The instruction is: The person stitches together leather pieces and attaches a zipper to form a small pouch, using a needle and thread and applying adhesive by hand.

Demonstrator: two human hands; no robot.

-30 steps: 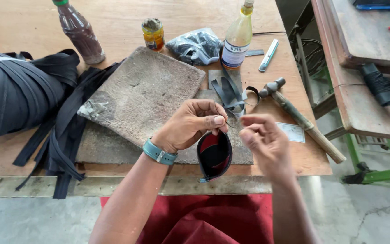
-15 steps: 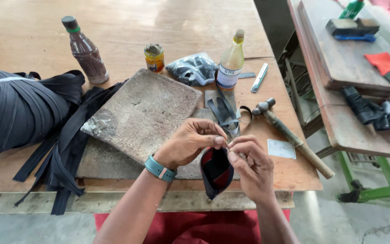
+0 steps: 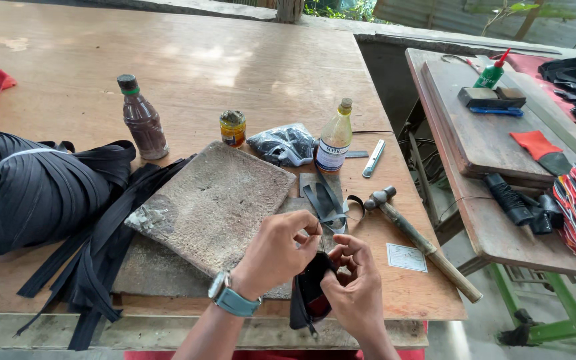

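My left hand (image 3: 280, 252), with a teal watch on the wrist, pinches the top edge of a small black pouch with a red lining (image 3: 309, 298). My right hand (image 3: 355, 280) grips the same pouch from the right side, fingers pressed against its rim. The pouch hangs over the front edge of the wooden table (image 3: 248, 60), just in front of a worn stone slab (image 3: 215, 203). Both hands meet at the pouch's upper edge, and what the fingertips hold there is hidden.
A hammer (image 3: 421, 241), black scissors-like tool (image 3: 325, 200), glue bottle (image 3: 335, 143), small jar (image 3: 233, 128), brown bottle (image 3: 143, 120) and a plastic bag (image 3: 285, 143) lie behind the slab. Black zipper rolls (image 3: 35, 190) fill the left. A second workbench (image 3: 495, 153) stands at right.
My right hand has come in from the right and closed on the pouch. The view has tilted up, showing more of the table and the far bench.
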